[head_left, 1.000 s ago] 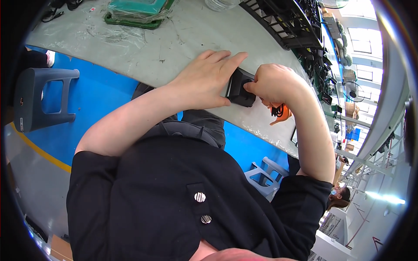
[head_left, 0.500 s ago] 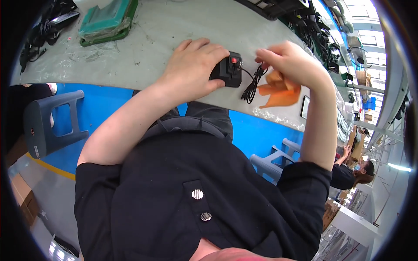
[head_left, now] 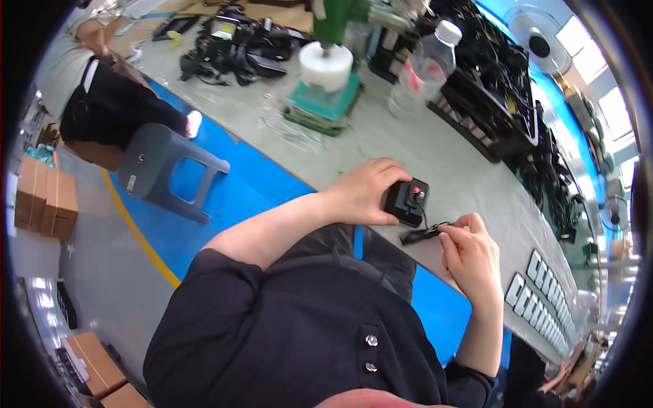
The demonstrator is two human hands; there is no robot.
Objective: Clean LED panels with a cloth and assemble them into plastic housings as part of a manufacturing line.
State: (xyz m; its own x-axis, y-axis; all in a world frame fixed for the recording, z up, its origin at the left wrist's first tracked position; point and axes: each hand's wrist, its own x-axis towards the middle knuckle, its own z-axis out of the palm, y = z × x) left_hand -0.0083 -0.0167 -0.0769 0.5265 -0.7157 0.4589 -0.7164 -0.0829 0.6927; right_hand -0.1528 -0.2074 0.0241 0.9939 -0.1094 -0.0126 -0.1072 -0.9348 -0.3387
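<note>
My left hand (head_left: 364, 192) grips a small black box-shaped device (head_left: 407, 201) with a red spot on top, at the near edge of the grey workbench (head_left: 435, 156). A thin black cable (head_left: 423, 233) runs from the device toward my right hand (head_left: 469, 255). The right hand's fingers pinch the cable's bundled end just right of the device.
On the bench stand a clear plastic bottle (head_left: 424, 68), a white roll on a green base (head_left: 325, 85), black trays (head_left: 486, 109) and a heap of black devices (head_left: 235, 44). A grey stool (head_left: 166, 173) stands on the blue floor. Another person (head_left: 95, 81) sits at far left. Cardboard boxes (head_left: 44, 197) lie on the floor.
The view has swung, showing more of the bench to the left. The orange item beside my right hand is gone from sight. My right hand now pinches the cable closer to the device.
</note>
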